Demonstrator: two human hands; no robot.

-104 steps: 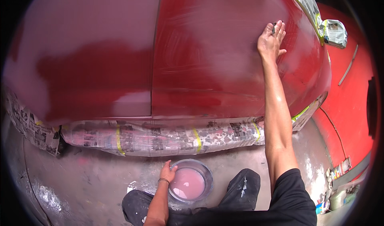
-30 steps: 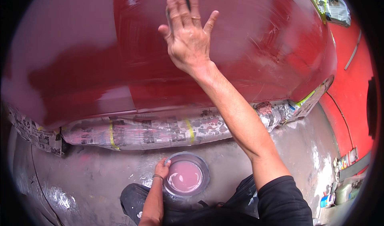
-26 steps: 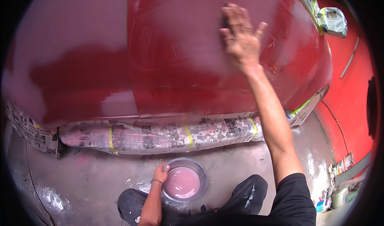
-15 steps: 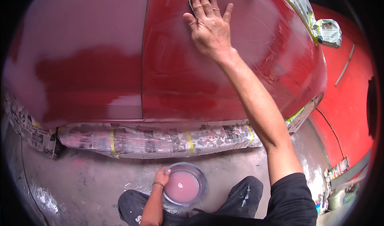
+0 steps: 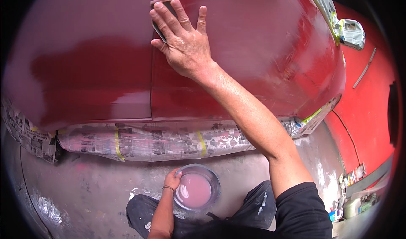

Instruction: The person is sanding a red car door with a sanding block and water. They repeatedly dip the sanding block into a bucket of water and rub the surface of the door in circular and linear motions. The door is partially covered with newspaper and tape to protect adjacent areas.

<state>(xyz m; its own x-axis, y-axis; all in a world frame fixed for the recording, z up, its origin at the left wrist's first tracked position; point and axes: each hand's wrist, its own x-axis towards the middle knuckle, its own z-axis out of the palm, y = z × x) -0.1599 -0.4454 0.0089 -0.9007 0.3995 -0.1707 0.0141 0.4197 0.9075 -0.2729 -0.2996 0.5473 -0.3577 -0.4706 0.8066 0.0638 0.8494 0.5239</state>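
Note:
My right hand [image 5: 183, 42] is spread over a dark sanding pad [image 5: 161, 24], pressing it on the red car panel [image 5: 253, 69] beside the vertical door seam. The panel has dull pink-grey patches and smears. My left hand [image 5: 172, 179] grips the rim of a round metal basin [image 5: 215, 186] of pink, milky liquid, which stands on the floor between my knees. Below the doors, the sill [image 5: 158, 139] is wrapped in newspaper with yellow tape.
A paper-masked side mirror [image 5: 351, 32] juts out at upper right. Behind it is a red wall [image 5: 366, 120] with cans and containers [image 5: 351, 205] along its foot. A dark cable [image 5: 26, 184] runs over the stained concrete floor [image 5: 97, 188] at left.
My right hand and pad have moved from the upper right part of the panel back and forth, now farther left and slightly lower, at the seam. My left hand stays at the basin.

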